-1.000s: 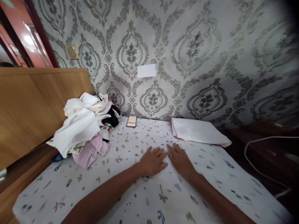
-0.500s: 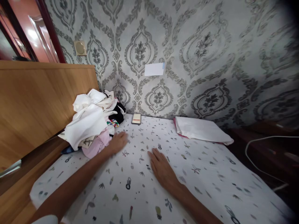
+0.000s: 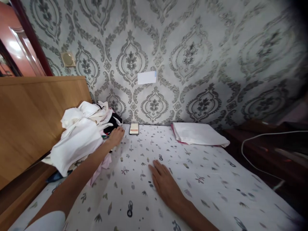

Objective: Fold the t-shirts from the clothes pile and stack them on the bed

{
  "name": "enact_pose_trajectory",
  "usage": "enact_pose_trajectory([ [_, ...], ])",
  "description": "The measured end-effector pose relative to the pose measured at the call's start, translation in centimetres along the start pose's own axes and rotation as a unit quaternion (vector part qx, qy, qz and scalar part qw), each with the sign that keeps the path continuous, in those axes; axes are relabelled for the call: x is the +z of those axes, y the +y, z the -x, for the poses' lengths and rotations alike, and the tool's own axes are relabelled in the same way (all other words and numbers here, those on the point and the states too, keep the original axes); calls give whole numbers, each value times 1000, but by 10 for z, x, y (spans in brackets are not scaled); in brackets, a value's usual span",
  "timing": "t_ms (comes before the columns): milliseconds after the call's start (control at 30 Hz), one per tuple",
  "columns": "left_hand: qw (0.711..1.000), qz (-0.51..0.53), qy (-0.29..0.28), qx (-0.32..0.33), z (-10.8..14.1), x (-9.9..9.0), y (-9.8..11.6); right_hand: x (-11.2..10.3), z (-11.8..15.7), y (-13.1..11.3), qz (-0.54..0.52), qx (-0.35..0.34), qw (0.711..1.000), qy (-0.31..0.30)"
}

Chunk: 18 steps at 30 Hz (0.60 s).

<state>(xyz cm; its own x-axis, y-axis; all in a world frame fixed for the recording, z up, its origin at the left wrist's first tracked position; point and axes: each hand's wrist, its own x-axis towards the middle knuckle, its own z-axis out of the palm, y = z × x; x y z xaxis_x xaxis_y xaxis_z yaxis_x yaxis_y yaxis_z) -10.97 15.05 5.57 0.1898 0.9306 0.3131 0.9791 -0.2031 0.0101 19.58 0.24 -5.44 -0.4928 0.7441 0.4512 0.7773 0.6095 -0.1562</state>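
My left hand reaches forward to the right edge of a heap of clothes, beside its black and colourful pieces. The fingers are loosely bent and partly extended, with nothing visible in them. My forearm covers part of the heap, including some of a pink garment. Just beyond and to the right of these fingers lies a phone with a lit screen, close to the wall. My right hand lies flat on the patterned white sheet, fingers stretched forward, holding nothing.
A folded white cloth with a pink edge lies at the far right by the wall. A wooden headboard stands on the left. At right, a white cable hangs over dark furniture. A white paper is on the wallpaper.
My left hand has moved forward along the heap, closer to the phone. My right hand stays flat on the sheet. The view has shifted slightly right and up.
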Motion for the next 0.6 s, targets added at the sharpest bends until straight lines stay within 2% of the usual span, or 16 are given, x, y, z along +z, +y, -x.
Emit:
enact_pose_trajectory([
  [133, 998, -60, 1, -5, -45, -4, 2, -6, 0, -1, 14, -12, 1000, 10],
  [233, 993, -110, -12, -30, -65, -7, -7, -11, -1, -3, 11, -12, 1000, 9],
  [433, 985, -168, -33, -29, -70, -22, -34, -12, -3, -2, -19, -1, 1000, 3],
  [600, 987, -159, -33, -6, -68, -28, -41, -15, -4, -3, -13, -7, 1000, -4],
])
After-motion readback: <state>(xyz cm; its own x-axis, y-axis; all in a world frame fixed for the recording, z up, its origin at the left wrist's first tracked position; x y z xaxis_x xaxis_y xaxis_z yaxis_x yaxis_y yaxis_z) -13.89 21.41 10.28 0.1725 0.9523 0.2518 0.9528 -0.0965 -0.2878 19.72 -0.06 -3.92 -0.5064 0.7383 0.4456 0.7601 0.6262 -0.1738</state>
